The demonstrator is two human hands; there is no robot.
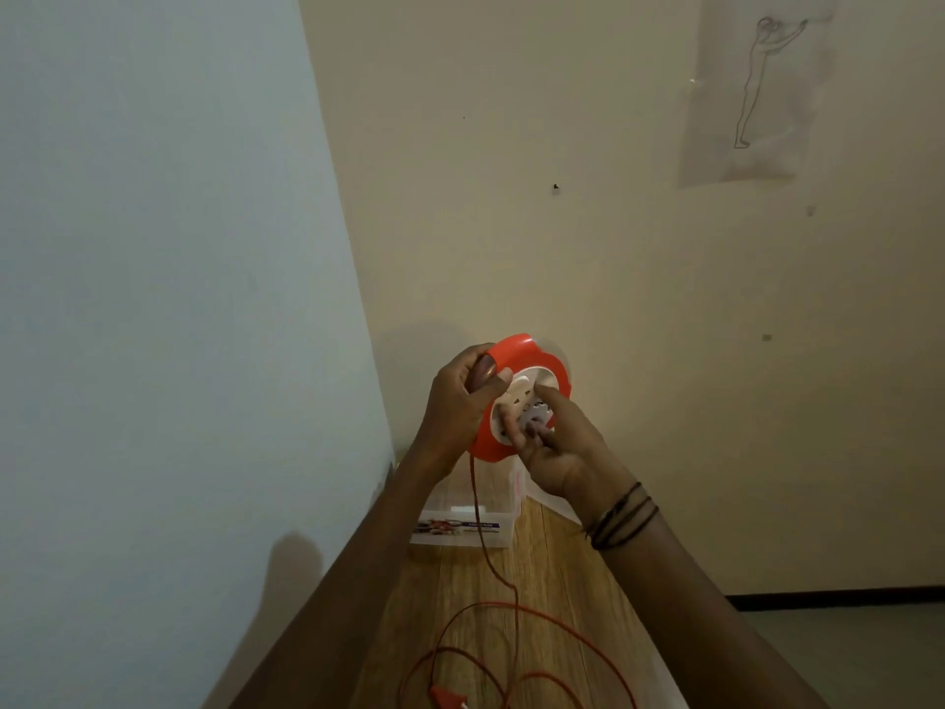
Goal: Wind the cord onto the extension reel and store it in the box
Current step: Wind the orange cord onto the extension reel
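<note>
The left hand (pixel 460 396) grips the rim of the red reel (pixel 544 358), fingers curled behind it and thumb on the front edge. This holds the reel up in the air with its white face turned to the person. The right hand (pixel 555 447) is narrow, its fingertips (pixel 534 429) pinched on the small toothed knob at the middle of that face. It appears placed to crank the hub round while the other hand keeps the housing from turning. Dark bands (pixel 624 519) circle the right wrist.

From the reel's lower edge the red cord (pixel 486 547) hangs down, passes in front of the clear box (pixel 450 539) and spreads in loose loops on the wooden surface (pixel 557 570). Its plug (pixel 450 695) lies at the near end of the loops. Holding the reel high above the surface probably lets the cord feed up straight without snagging.

The box stands against the wall in the corner, below the hands, with no lid seen on it. Much cord lies unwound, so winding looks far from done and storing has not begun.
</note>
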